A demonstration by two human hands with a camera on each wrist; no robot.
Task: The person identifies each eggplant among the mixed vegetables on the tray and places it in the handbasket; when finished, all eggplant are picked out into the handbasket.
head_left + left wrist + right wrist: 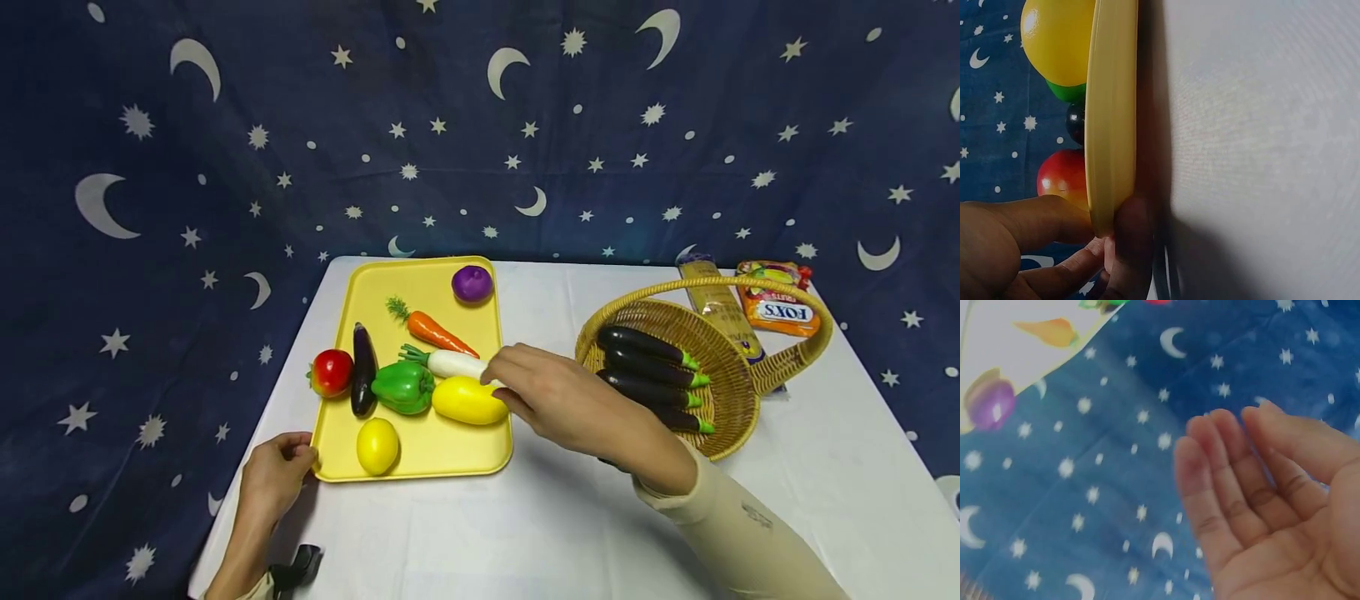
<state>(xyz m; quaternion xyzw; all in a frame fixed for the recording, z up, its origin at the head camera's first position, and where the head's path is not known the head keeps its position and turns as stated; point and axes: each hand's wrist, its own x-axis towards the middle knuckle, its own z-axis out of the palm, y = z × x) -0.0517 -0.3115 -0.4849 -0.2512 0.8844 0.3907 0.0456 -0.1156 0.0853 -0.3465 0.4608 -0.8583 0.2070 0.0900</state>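
Note:
My left hand (pixel 273 475) pinches the near left corner of the yellow tray (pixel 450 457), thumb and fingers on either side of its rim (pixel 1110 150) in the left wrist view. Over the tray's right edge hovers my right hand (pixel 555 396), its fingers loosely bent with nothing in them. It partly covers a white radish (pixel 453 364) and is close to a large oblong yellow fruit (pixel 468 401). Also on the tray are a green bell pepper (pixel 403 387), an eggplant (pixel 363 371), a carrot (pixel 438 333), a lemon-like yellow fruit (pixel 377 447) and a round purple vegetable (pixel 472 284).
At the tray's left edge sits a red round fruit (pixel 331 372). A wicker basket (pixel 738 408) with a tall handle stands on the right, holding several eggplants (pixel 648 346). Behind it lie a long pasta-like packet (pixel 723 308) and an orange FOX'S bag (pixel 780 310).

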